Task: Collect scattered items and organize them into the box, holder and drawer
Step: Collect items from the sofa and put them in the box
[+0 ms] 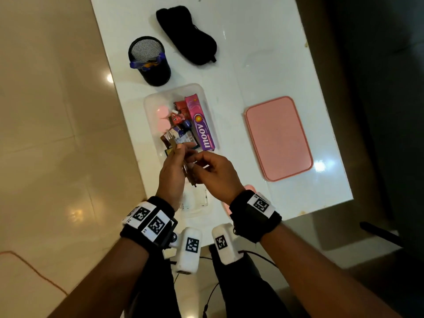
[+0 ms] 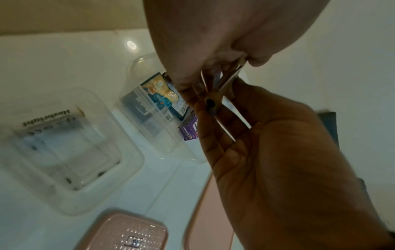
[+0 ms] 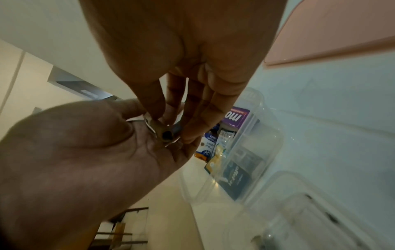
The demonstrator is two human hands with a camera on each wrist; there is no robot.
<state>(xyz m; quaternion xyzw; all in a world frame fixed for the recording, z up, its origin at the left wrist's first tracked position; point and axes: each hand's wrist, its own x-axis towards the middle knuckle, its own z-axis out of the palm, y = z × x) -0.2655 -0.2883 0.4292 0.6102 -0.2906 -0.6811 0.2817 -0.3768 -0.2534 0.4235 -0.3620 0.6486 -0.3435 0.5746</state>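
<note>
From my feed, working left to right across the white table (image 1: 263,65): one black mesh holder (image 1: 149,63) stands at about ten o'clock from my hands, with one blue-handled item (image 1: 146,63) hooked over its rim. Just past it, at eleven o'clock, lies one black eye mask (image 1: 185,34). One clear box (image 1: 151,104) sits at twelve o'clock, touching nothing but the table, and I count one purple moov carton (image 1: 203,125) along its right wall beside several smaller packets I cannot number. My left hand (image 1: 172,173) has its fingers curled around a bunch of thin metal tools (image 2: 215,99), gripping them; I cannot count them, though at least three strips fan out in the left wrist view. My right hand (image 1: 215,175) meets it, thumb and fingertips (image 3: 188,132) pinching the same bunch just above the box's near end. A second clear container (image 2: 70,152) lies under my wrists at six o'clock. One pink lid (image 1: 278,137) rests flat at two o'clock, well apart from the box.
</note>
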